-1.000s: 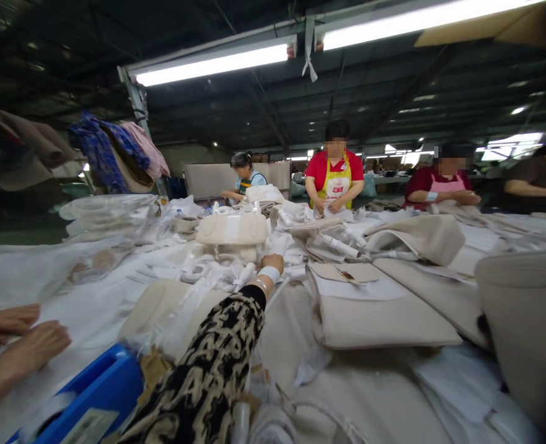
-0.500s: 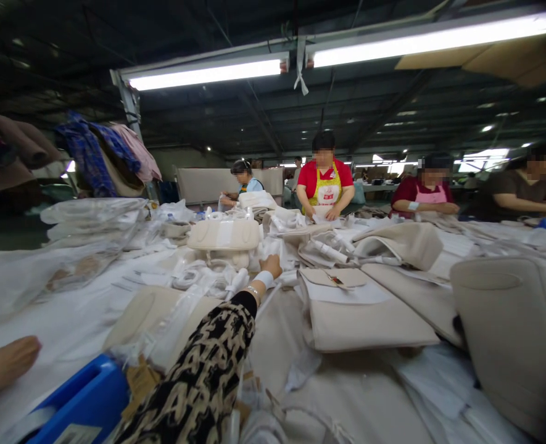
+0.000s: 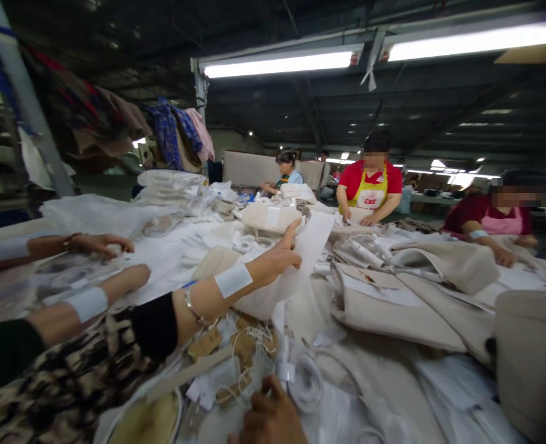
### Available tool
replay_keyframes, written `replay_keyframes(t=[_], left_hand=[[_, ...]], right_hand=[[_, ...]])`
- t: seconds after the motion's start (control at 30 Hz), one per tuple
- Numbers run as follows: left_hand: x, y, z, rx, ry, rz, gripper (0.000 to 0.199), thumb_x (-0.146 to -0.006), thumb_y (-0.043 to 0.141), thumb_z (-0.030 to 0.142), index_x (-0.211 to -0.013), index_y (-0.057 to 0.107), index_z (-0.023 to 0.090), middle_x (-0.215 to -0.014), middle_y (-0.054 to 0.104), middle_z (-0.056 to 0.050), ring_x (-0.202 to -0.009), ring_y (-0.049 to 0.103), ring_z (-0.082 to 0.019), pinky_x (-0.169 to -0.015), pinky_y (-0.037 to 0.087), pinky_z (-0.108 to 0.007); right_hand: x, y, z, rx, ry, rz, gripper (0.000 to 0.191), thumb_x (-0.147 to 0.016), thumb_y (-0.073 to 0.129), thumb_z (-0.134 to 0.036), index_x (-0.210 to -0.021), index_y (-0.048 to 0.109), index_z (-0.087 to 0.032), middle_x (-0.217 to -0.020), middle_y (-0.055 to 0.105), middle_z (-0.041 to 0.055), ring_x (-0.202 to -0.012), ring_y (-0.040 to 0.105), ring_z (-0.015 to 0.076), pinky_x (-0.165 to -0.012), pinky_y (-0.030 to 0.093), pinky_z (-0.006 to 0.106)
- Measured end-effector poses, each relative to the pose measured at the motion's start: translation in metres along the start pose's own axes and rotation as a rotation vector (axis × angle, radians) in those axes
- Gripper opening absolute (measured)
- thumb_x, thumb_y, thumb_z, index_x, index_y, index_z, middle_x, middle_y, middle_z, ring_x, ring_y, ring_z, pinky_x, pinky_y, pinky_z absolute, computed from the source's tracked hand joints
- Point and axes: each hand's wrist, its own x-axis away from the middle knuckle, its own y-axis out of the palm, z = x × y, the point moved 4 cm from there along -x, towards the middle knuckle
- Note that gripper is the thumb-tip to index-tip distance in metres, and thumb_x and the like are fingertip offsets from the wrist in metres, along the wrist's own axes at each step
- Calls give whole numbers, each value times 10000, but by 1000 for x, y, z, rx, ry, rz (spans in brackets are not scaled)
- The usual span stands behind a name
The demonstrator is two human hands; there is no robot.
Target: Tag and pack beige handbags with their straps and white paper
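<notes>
One white sheet (image 3: 319,231) pinched in left hand (image 3: 275,256); right hand (image 3: 270,413) curled, hold I can't tell, beside coiled strap (image 3: 316,385). Tags (image 3: 245,346) between.

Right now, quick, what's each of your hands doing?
Left hand: holding a thin, white, paper-like sheet.
Right hand: fingers curled, blurred; can't tell if it's holding anything.

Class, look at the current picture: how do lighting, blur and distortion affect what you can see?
Head view: the lamps glare white under a dark ceiling; head view: the right hand is dim and blurred, its fingers hard to separate; head view: the patterned sleeve is smeared and seems stretched toward the lower left corner.
</notes>
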Motion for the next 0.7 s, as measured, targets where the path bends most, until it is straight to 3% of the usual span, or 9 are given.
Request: replay_keyframes(t=[0.13,0.23,0.33,0.5,0.7], left_hand=[[120,-26,5,145,-92,-130,688,-722,577,150,-1395,457,220,-1064,625,-46,-872,586,-187,-769,464,-297],[192,-41,-17,227,-175,-10,450,-787,630,269,-1227,611,177,-1055,646,-56,-860,603,-181,-760,457,-288],[246,-50,-51,199,-228,128,371,-747,650,215,-1117,667,185,-1148,640,-46,-978,599,-202,-831,449,-294],[294,-29,-96,361,-283,-1,646,-676,645,154,-1309,554,245,-1348,565,-45,-1147,559,-247,-977,417,-370],[305,6,-117,424,-221,-60,646,-669,686,126,-1296,604,259,-1388,535,-41,-1286,464,-274,-1139,255,-419]], right_hand=[[2,-20,-13,17,81,44,316,-872,461,-126,-566,500,-192,-545,557,-4,-624,490,143,-862,358,397],[1,-38,-21,-52,63,-46,350,-926,369,-97,-610,488,-187,-582,549,-3,-647,486,133,-853,338,387],[0,-53,-23,-74,25,-65,353,-948,344,-77,-627,445,-184,-595,505,-17,-636,454,118,-837,332,382],[6,-63,-20,-129,22,-78,341,-952,321,-59,-651,413,-188,-616,457,-22,-642,448,118,-793,324,387],[7,-64,-20,-167,-6,-65,325,-936,312,-35,-700,468,-195,-622,470,-24,-645,454,131,-775,305,401]])
